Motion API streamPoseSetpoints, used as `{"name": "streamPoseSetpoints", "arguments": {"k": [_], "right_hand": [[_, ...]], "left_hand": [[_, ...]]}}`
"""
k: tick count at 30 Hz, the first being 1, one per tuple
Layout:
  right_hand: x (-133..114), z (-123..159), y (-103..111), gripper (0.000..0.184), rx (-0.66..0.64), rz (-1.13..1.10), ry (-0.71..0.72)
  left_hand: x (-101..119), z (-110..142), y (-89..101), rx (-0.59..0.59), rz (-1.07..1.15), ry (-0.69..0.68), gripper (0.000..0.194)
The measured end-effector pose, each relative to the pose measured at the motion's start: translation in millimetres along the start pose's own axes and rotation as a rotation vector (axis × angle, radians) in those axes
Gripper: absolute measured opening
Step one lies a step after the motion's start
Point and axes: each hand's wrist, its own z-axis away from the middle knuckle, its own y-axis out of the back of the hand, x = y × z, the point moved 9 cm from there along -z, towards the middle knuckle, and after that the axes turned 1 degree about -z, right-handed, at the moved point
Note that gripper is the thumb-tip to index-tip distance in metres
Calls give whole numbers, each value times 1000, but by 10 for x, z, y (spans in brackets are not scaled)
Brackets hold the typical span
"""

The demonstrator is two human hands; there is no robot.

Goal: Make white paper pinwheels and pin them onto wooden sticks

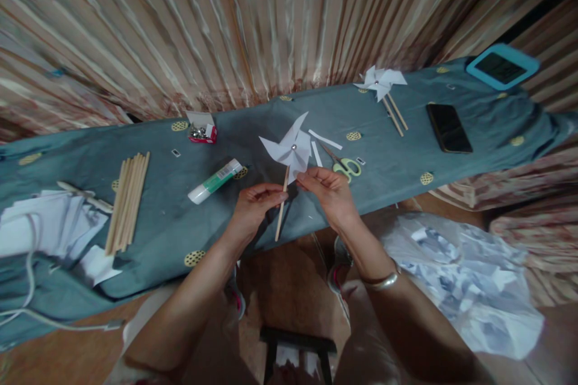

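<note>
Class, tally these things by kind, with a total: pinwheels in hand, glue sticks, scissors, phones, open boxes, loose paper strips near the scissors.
Held pinwheel: 1
Glue stick: 1
Scissors: 1
Phone: 1
Open box: 1
Paper strips: 2
Total: 7

a home, judging by the patterned curtains (316, 24).

pale striped curtains (289, 24) hang in folds just behind the blue-green cloth (388, 159), which is dotted with yellow patches. toward the right end a blue-framed device (475, 67) sits near a dark-screened phone (450, 127); at the left a white cable (29, 274) loops about. lower down, a see-through bag (465, 289) bulges, and a dark stool-like frame (298, 338) stands over brown floor (284, 289).
</note>
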Motion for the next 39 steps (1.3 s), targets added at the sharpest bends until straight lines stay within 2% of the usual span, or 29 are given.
{"name": "streamPoseSetpoints", "arguments": {"k": [6,11,15,18,24,30,39], "right_hand": [[-15,10,-8,41,-6,73,46],[-243,-18,255,38,131,251,198],[-353,-78,447,33,232,238,271],[-272,-162,463,36,198,138,239],[-94,-238,409,27,135,4,133],[-88,-210,425,26,178,-94,69],[-101,-167,367,21,150,-95,32]], "left_hand": [[-4,0,20,10,42,30,27],[-18,24,-13,-20,120,120,31],[-37,65,-90,-83,160,184,34],[-62,88,-137,-123,155,211,34],[-81,75,-150,-144,134,202,32],[-75,52,-104,-112,123,176,32],[-66,8,-46,-49,119,120,29]]}}
